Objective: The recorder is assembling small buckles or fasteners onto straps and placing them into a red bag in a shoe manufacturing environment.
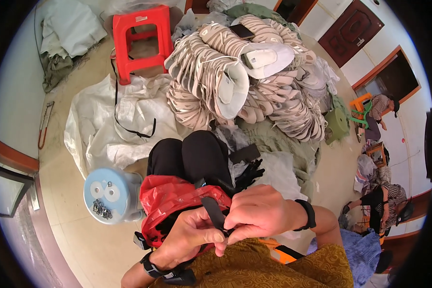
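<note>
Above my lap, my left hand (193, 234) and my right hand (259, 211) meet fingertip to fingertip. Both are closed in a pinch on a black webbing strap (213, 211), whose loose end sticks up between them. What else sits at the fingertips is too small and too covered to make out. Below the hands, a red plastic bag (163, 196) lies open across my thighs, with dark contents inside. On the left, a light blue round stool (92, 182) carries several small dark metal buckles or clips (102, 209).
Bundles of beige and white shoe uppers (201, 72) are heaped ahead, with a dark phone (242, 31) on top. A red stool (141, 18) stands behind a white sheet (91, 120). Black gloves (250, 174) lie beside my knee. Two seated people (377, 113) are at far right.
</note>
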The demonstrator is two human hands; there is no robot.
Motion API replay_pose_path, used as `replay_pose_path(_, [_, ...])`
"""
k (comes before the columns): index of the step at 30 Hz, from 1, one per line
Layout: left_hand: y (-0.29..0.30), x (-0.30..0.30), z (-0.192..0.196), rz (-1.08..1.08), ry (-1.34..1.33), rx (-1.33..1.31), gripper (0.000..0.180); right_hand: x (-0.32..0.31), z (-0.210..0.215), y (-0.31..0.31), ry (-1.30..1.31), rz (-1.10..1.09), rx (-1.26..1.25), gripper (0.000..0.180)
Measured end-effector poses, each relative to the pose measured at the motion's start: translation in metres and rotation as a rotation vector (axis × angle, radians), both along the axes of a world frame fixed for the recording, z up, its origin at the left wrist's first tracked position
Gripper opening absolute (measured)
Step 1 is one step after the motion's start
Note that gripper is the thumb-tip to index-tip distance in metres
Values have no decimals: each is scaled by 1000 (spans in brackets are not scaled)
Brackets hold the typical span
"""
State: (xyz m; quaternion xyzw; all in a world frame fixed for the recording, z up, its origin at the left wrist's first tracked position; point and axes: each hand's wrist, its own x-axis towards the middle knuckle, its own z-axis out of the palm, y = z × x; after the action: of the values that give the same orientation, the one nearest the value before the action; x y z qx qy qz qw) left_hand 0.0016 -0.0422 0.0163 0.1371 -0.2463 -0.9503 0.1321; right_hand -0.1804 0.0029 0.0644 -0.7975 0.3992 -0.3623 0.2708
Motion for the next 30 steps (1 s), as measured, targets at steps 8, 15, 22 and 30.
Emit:
replay_pose_path(8, [-3,3,1,-47,35,-17,15,2,7,-3,10,39,44,30])
replay_pose_path(15, [-7,12,6,-38,46,-24,19,5,22,-8,69,62,217,28])
replay_pose_path(22, [-7,18,12,-71,-35,-93,12,11,21,-7,191,40,167,29])
replay_pose_path(30, [-3,11,13,-47,-106,-79,11,8,15,-10,79,51,327,28])
